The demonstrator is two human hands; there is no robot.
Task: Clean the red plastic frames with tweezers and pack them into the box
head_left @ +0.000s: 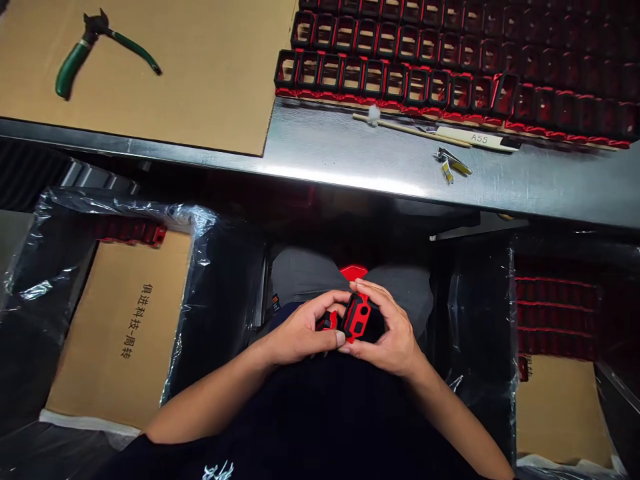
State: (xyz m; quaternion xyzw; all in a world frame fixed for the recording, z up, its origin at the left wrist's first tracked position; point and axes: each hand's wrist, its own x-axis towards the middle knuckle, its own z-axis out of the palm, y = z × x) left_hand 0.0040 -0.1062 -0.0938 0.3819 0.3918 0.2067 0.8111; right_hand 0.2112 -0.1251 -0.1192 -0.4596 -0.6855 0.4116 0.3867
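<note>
Both hands close around one red-and-black frame (359, 319), held over the lap with its cut-out face turned toward two o'clock. The left hand (305, 330) pinches its edge from nine o'clock, thumb low; the right hand (393, 327) cups it from three, fingertips on the upper edge and thumb underneath. A second red-and-black piece (327, 321) appears to sit inside the left fingers, though they partly hide it.

A dark gap separates the hands from the front edge of the metal table (320, 150) at twelve o'clock. Toward one o'clock on it lie the yellow-handled clippers (453, 163), near that edge; a white marker (470, 137) and a wooden stick (415, 129) run just below rows of frames (429, 87). A cardboard sheet (200, 87) reaches the table's edge toward eleven, with green-handled pliers (95, 27) lying open on it.

Plastic-lined boxes flank the lap, apart from both hands: the left box (120, 200) at nine, holding cardboard and frames, and the right box (511, 320) at three, likewise.
</note>
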